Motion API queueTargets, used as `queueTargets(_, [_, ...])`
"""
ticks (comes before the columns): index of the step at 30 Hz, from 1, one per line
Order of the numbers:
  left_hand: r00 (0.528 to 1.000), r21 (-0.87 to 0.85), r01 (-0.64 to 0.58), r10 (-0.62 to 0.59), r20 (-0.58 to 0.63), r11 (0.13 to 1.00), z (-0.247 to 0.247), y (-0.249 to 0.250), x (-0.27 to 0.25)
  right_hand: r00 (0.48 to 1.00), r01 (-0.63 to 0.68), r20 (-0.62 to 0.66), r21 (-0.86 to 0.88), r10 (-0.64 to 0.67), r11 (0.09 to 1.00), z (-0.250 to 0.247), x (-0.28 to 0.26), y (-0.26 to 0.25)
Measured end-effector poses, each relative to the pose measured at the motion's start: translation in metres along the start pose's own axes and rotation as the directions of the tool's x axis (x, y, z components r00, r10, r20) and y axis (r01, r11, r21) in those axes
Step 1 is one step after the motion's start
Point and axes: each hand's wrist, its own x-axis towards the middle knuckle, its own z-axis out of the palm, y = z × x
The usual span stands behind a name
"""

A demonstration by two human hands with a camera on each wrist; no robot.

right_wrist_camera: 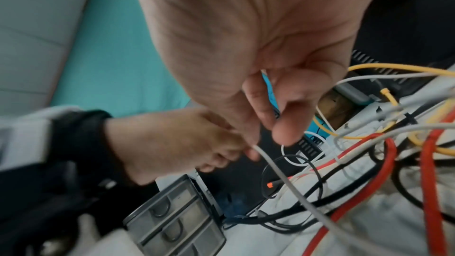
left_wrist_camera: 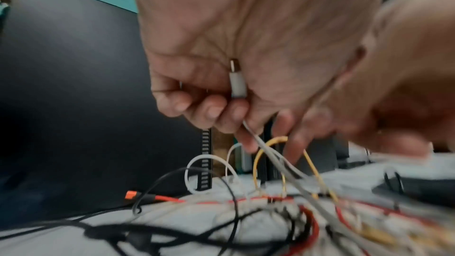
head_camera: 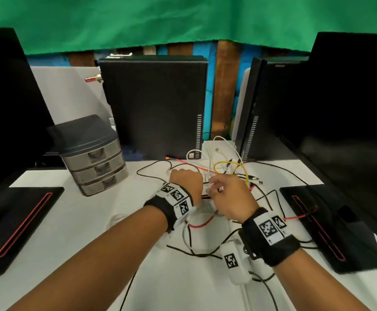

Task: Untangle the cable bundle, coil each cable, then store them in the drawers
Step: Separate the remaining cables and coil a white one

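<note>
Cables of white, black, red and yellow lay tangled (head_camera: 225, 176) on our white-covered table (head_camera: 75, 232), right of the grey three-drawer plastic organiser (head_camera: 97, 162). Our left hand (left_wrist_camera: 221, 77) was curled round a white cable's plug end (left_wrist_camera: 237, 83). Our right hand (right_wrist_camera: 265, 89) pinched that thin white cable (right_wrist_camera: 293, 188). Motion blur obscured the nearer strands; our wrists hid part of the tangle.

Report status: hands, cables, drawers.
Left hand grips white plug. Right hand pinches same white cable. Bundle still tangled on table, nothing coiled. Drawers all closed.
</note>
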Motion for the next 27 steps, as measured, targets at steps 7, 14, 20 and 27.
queueTargets(7, [0.972, -0.505, 0.012, -0.129, -0.198, 0.863, -0.049, -0.051, -0.011, 0.985, 0.086, 0.132, 0.153, -0.107, 0.984, -0.011, 0.029, -0.031])
queueTargets(14, [0.999, -0.872, -0.025, -0.052, 0.000, -0.489, -0.071, -0.076, -0.102, 0.943, 0.323, -0.003, 0.230, -0.332, 0.918, -0.028, 0.004, -0.083])
queueTargets(20, [0.966, -0.585, -0.250, -0.236, -0.102, -0.772, -0.057, -0.072, -0.138, 0.854, 0.491, 0.155, 0.078, -0.497, 0.868, 0.003, -0.049, -0.093])
queueTargets(27, [0.792, -0.896, -0.445, -0.464, -0.396, 0.004, -0.026, -0.048, -0.140, 0.791, 0.596, 0.207, -0.052, -0.575, 0.801, -0.010, -0.104, -0.049])
